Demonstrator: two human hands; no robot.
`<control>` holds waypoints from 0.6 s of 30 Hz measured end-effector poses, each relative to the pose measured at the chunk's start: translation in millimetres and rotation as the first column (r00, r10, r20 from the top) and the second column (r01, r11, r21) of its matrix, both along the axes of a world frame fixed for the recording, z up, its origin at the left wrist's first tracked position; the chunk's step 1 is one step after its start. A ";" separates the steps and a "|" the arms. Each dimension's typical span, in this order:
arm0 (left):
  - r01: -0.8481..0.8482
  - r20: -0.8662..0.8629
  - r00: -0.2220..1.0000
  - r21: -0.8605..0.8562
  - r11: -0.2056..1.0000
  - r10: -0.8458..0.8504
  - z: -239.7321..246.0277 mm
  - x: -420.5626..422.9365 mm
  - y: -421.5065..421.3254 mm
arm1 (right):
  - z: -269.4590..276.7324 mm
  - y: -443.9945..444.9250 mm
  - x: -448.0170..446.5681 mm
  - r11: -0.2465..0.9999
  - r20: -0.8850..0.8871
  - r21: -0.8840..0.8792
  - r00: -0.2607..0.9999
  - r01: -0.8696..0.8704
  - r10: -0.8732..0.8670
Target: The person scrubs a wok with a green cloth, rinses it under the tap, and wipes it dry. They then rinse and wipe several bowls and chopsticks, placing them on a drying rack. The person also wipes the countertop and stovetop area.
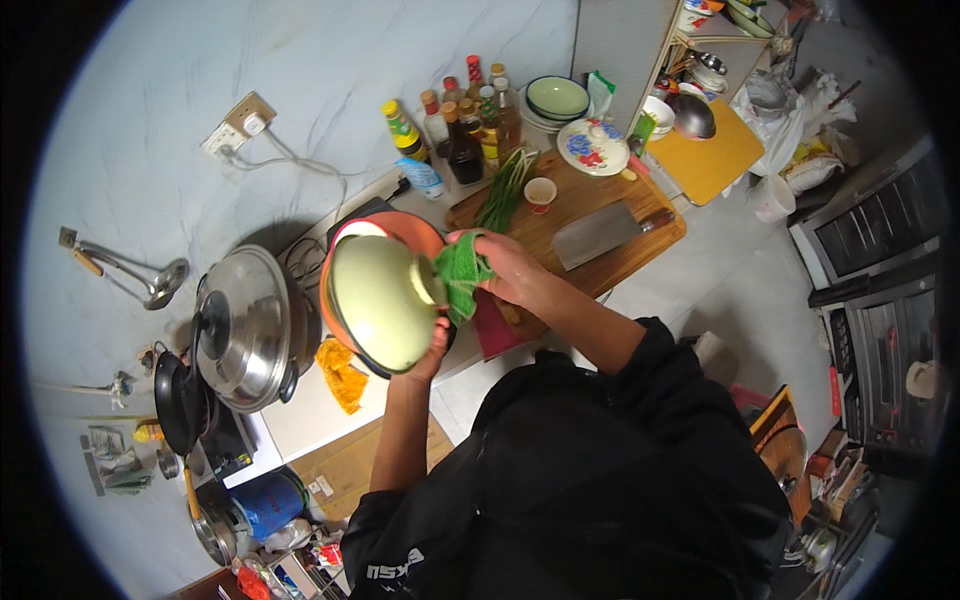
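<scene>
My left hand (430,354) grips the rim of a pale green enamel bowl (379,304), which is tipped so its outside and foot ring face me. In my right hand (512,271) is a bunched green cloth (460,276), held against or close to the bowl's foot ring. Behind the bowl, an orange basin (412,229) is partly hidden, and a bit of a white, red-rimmed dish (358,229) shows at its edge. A yellow-orange cloth (341,375) lies on the white counter (300,420) to the left of my left hand.
A wooden cutting board (637,199) carries a cleaver (600,234), green scallions (506,191), a small cup (540,195) and a flowered lid (592,148). Several sauce bottles (465,142) stand along the wall. At left are a lidded steel pot (247,330) and a black pan (174,401).
</scene>
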State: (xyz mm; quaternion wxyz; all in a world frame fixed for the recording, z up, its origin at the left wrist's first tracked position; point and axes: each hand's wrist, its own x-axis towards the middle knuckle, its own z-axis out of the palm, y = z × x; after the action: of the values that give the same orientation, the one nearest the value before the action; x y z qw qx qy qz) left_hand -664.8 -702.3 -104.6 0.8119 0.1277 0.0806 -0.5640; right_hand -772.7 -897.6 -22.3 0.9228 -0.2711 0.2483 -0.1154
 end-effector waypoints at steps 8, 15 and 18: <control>-0.358 0.867 -0.135 0.409 0.839 -0.480 -5.8 -4.1 -54.1 | -20.5 -33.5 -15.7 0.995 0.299 -0.100 0.953 -0.016 0.045; -0.489 0.684 0.718 0.363 0.793 0.130 42.9 4.2 -120.8 | -9.9 -112.8 -46.3 0.778 -0.020 -0.576 0.956 -0.249 0.291; -0.670 0.883 0.464 0.299 0.679 0.069 52.4 -1.6 -151.4 | -7.0 -120.4 -46.3 0.689 0.049 -0.677 0.919 -0.258 0.392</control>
State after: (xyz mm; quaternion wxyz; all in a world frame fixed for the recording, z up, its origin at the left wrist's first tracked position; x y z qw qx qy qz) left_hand -666.4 -853.8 -52.2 0.7698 0.6070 -0.0979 -0.1716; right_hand -819.0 -1018.0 -29.3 0.7924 -0.6055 0.0502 -0.0548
